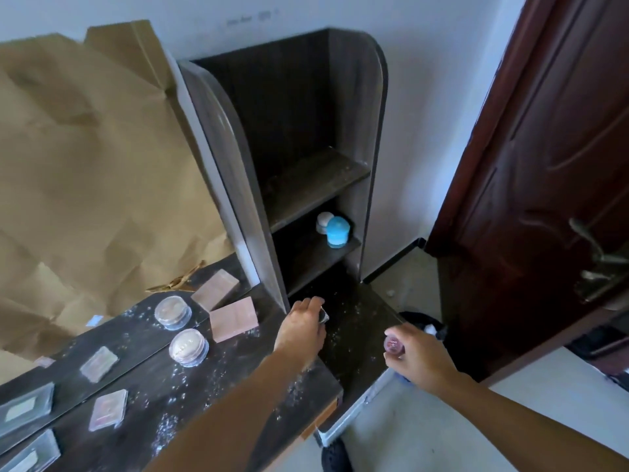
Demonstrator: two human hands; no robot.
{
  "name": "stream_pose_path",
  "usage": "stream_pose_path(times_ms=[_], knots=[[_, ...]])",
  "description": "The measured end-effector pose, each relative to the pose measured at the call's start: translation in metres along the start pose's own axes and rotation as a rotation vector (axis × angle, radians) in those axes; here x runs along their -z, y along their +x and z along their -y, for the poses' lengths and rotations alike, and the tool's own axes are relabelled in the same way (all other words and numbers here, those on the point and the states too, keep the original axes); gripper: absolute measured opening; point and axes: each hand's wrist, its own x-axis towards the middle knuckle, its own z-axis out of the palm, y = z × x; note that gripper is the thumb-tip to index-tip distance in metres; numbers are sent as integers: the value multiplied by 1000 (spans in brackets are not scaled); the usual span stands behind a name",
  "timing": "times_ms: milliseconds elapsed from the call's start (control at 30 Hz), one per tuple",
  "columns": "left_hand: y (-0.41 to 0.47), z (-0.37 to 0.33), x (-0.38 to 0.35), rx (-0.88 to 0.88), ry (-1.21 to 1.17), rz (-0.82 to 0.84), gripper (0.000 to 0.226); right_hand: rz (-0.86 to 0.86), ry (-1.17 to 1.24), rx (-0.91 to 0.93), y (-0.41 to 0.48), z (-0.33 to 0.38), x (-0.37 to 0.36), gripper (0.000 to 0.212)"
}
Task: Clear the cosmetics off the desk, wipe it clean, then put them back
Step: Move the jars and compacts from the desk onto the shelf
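Desk [146, 379]: white powder all over, wiping not begun. Clearing under way, early stage. Left on the desk:
- pink box [233, 318]
- round jar [189, 345]
- flat compact [108, 408]

Left hand [299, 323] at desk's shelf end, fingers curled on small clear item [323, 315], possibly a jar, view blurred. Right hand [422, 359] off desk edge, pinching small pink pot [393, 345].

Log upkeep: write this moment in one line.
left hand: grips clear container | right hand: holds pink jar | desk: powder-strewn, cosmetics on it
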Motion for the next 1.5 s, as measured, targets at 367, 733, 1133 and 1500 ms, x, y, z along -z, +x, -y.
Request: stream_pose_path(times_ms=[367, 733, 1133, 1500], knots=[[172, 24, -18, 221, -4, -53, 39, -19, -20, -38, 92, -52, 25, 44], [258, 44, -63, 309, -10, -223, 41, 67, 61, 62, 156, -74, 4, 41], [172, 23, -65, 507, -18, -272, 35, 151, -121, 576, 262, -39, 19, 34], [79, -21, -82, 821, 11, -275, 19, 261, -296, 761, 314, 41, -10, 32]])
